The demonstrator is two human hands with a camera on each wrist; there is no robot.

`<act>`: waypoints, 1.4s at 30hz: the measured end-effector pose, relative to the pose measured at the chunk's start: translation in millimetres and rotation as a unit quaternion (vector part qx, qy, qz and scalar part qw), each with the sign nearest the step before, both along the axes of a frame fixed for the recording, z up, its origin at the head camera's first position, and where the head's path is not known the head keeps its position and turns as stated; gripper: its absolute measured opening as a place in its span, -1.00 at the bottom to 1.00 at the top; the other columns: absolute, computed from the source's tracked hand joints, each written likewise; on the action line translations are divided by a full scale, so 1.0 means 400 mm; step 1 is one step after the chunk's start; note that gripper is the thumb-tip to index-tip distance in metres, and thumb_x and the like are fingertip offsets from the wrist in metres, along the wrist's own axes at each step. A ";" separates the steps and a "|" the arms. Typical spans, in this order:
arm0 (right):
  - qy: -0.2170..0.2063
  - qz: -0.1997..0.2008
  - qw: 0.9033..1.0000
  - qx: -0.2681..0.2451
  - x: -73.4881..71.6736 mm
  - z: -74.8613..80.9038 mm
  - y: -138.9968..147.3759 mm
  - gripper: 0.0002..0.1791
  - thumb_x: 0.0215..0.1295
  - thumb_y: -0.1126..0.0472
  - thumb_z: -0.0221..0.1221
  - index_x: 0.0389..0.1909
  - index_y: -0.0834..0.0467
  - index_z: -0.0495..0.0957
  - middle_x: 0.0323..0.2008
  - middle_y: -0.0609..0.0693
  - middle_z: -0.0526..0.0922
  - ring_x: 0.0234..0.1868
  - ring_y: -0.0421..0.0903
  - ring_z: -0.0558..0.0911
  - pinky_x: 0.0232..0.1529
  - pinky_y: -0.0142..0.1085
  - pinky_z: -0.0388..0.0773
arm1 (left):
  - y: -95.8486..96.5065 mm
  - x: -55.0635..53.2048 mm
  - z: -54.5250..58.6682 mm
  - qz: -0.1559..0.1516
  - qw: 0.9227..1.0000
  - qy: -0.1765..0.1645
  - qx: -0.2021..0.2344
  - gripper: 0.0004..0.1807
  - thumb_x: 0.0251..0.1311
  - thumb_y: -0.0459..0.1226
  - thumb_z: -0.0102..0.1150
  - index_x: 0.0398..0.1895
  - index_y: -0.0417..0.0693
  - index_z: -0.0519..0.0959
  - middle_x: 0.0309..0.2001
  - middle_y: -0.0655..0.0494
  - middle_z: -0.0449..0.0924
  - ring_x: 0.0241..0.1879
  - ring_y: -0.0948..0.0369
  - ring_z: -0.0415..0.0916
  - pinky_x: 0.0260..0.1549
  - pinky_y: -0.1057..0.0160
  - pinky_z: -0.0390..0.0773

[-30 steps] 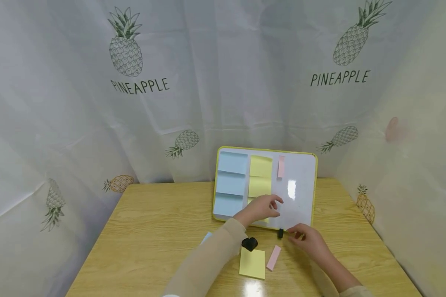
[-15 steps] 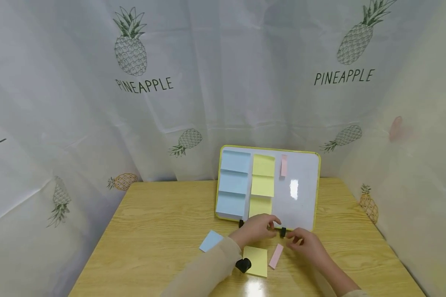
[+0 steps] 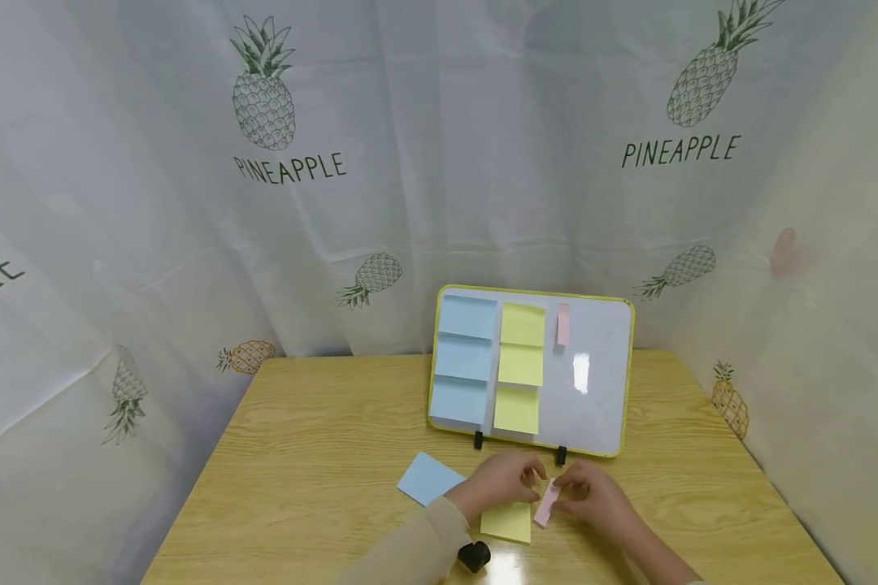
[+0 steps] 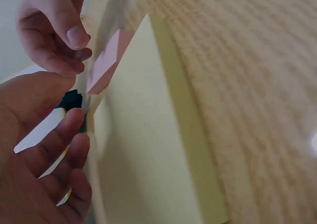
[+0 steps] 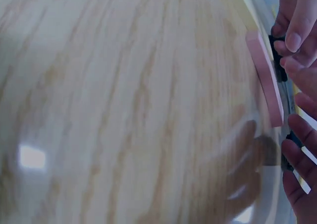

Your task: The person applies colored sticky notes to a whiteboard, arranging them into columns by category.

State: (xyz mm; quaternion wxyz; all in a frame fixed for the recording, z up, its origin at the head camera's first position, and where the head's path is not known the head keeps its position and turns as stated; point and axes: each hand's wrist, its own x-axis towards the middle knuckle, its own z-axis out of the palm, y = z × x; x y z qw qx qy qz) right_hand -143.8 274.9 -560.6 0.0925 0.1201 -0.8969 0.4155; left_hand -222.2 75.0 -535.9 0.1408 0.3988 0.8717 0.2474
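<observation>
A pink sticky-note pad (image 3: pixel 545 512), a narrow strip, lies on the table between the two hands. My right hand (image 3: pixel 594 497) is just over its right side; in the right wrist view the fingers (image 5: pixel 298 152) are bent loosely, with nothing seen between them. My left hand (image 3: pixel 499 481) hovers above a yellow sticky-note pad (image 3: pixel 506 528) and covers its upper part. Its fingers (image 4: pixel 74 149) are apart and relaxed in the left wrist view. Both hands' fingertips come close together above the pink pad (image 4: pixel 110 60). A blue pad (image 3: pixel 428 478) lies partly behind the left wrist.
A yellow-framed whiteboard (image 3: pixel 593 414) leans back on black feet (image 3: pixel 561 455) behind the hands. It carries blue notes (image 3: pixel 464 357) and yellow notes (image 3: pixel 521 364) in columns, plus one pink note (image 3: pixel 562 325). Pineapple-print curtains (image 3: pixel 483 162) surround the wooden table (image 3: pixel 322 455).
My left hand has come down from in front of the whiteboard to above the yellow pad. My right hand has moved slightly toward me, to the pink pad. The head view has shifted slightly.
</observation>
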 end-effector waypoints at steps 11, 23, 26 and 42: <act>0.035 0.017 0.999 0.005 -0.003 -0.046 -0.011 -0.58 -0.21 -0.01 0.57 -0.32 0.02 0.64 -0.33 -0.17 0.51 -0.37 -0.27 0.37 -0.40 -0.37 0.32 | -0.020 0.025 -0.039 0.026 0.991 -0.109 0.069 -0.68 -0.04 -0.28 0.54 -0.28 0.10 0.56 -0.42 0.35 0.44 -0.44 0.44 0.36 -0.41 0.41 0.43; 0.090 0.012 0.996 0.014 -0.008 -0.073 -0.012 -0.58 -0.21 0.01 0.57 -0.34 -0.02 0.58 -0.36 -0.21 0.46 -0.42 -0.34 0.29 -0.45 -0.39 0.24 | -0.022 0.034 -0.038 0.028 0.990 -0.117 0.075 -0.66 -0.12 -0.20 0.58 -0.33 0.10 0.57 -0.43 0.36 0.41 -0.43 0.44 0.33 -0.38 0.42 0.41; 0.088 0.016 0.996 0.008 -0.011 -0.075 -0.011 -0.59 -0.19 0.02 0.57 -0.34 -0.03 0.58 -0.37 -0.20 0.45 -0.43 -0.32 0.29 -0.45 -0.39 0.23 | -0.020 0.035 -0.036 0.027 0.992 -0.105 0.067 -0.66 -0.12 -0.21 0.58 -0.33 0.08 0.57 -0.43 0.35 0.40 -0.44 0.44 0.31 -0.38 0.43 0.40; 0.035 0.048 0.997 -0.043 -0.021 -0.067 0.010 -0.74 0.03 0.17 0.47 -0.26 0.04 0.64 -0.33 -0.15 0.52 -0.32 -0.19 0.47 -0.29 -0.35 0.39 | -0.006 0.040 -0.046 0.017 0.999 -0.022 0.040 -0.62 -0.12 -0.17 0.58 -0.22 0.09 0.61 -0.47 0.35 0.35 -0.46 0.47 0.23 -0.40 0.48 0.34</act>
